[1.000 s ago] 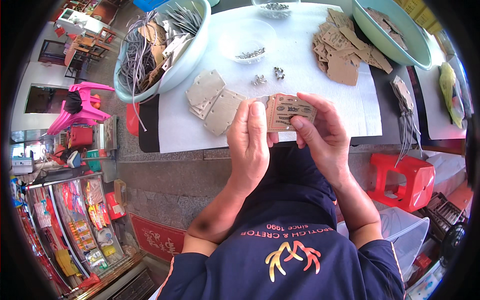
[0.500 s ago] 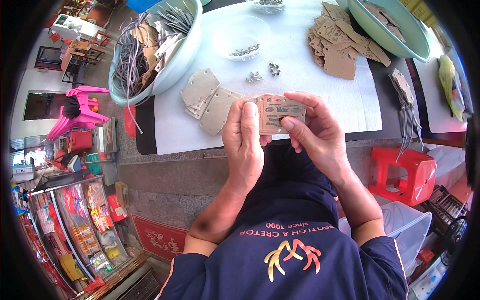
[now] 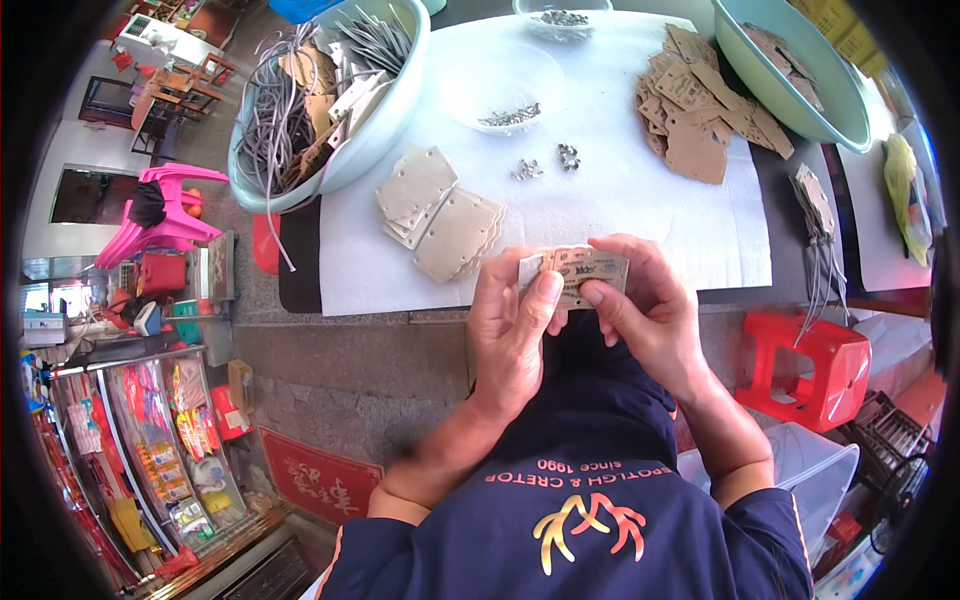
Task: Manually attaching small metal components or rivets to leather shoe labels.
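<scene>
Just past the table's near edge, my left hand (image 3: 512, 335) and my right hand (image 3: 660, 315) pinch a small brown cardboard tag (image 3: 597, 268) between thumbs and fingers. Print and small holes show on its face, and a pale layer pokes out at the left end. Further up on the white sheet (image 3: 610, 215), a fanned stack of pale grey tags (image 3: 460, 232) lies to the left. Two little heaps of metal fasteners, one silvery (image 3: 526, 170) and one darker (image 3: 568, 157), sit beyond my hands. A clear shallow dish (image 3: 478, 88) holds more silvery fasteners.
At the left stands a pale green basin (image 3: 398, 125) of grey cords and tags. Brown tags (image 3: 695, 140) are piled at the right beside another basin (image 3: 745, 65). A corded tag bundle (image 3: 815, 205) hangs over the table edge, above a red stool (image 3: 835, 365).
My hands and the tag sit lower in the picture and slightly to the right. The tag is tilted more, and my left thumb has bent onto its left end, where the pale layer now shows.
</scene>
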Tool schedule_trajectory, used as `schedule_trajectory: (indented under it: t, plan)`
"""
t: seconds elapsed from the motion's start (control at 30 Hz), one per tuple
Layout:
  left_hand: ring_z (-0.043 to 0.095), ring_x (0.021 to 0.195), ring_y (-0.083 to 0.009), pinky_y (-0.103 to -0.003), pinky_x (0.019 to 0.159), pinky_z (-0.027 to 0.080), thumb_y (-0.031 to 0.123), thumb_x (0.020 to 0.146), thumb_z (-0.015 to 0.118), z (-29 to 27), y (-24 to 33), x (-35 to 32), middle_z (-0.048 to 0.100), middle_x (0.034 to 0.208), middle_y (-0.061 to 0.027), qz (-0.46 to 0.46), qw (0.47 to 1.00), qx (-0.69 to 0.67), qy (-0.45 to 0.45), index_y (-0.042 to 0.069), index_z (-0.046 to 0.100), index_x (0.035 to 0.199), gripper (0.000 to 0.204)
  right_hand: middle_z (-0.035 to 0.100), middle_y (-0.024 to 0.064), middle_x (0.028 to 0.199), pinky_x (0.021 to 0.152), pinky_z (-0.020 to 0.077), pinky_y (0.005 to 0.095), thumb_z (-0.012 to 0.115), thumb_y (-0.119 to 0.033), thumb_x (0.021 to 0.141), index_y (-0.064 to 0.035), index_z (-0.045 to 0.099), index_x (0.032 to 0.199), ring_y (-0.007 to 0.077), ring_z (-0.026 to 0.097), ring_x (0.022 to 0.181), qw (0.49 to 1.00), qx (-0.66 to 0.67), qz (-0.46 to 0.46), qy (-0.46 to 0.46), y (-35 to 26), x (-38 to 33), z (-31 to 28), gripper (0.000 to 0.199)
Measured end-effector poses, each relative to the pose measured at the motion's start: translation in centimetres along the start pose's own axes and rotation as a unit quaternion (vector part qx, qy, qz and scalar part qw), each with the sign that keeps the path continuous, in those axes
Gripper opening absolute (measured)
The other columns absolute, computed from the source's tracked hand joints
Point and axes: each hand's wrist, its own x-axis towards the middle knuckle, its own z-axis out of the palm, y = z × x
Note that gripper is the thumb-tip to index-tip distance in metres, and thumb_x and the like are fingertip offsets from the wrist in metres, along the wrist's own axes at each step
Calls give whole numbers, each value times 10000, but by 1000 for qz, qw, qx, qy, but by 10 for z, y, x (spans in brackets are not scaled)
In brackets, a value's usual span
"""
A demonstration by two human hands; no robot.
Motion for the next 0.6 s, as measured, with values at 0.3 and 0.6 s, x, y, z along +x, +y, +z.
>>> schedule_trajectory:
  t: [0.3, 0.6]
  plan:
    - [504, 724, -57, -211, 584, 384, 144, 962, 566, -13, 10, -3, 640, 985, -27, -19, 996, -43, 77, 112, 555, 1167, 208, 618, 28, 825, 552, 470, 210, 653, -98, 918, -26, 584, 1201, 47, 554, 639, 998, -35, -3, -56, -12, 13, 6, 300]
    - [539, 706, -33, -189, 538, 374, 146, 933, 616, -37, 19, 3, 649, 946, 15, -17, 992, -54, 114, 119, 576, 1104, 177, 644, 96, 873, 647, 506, 364, 679, -140, 855, -34, 670, 879, 253, 640, 685, 855, -457, -245, -7, -27, 91, -14, 110]
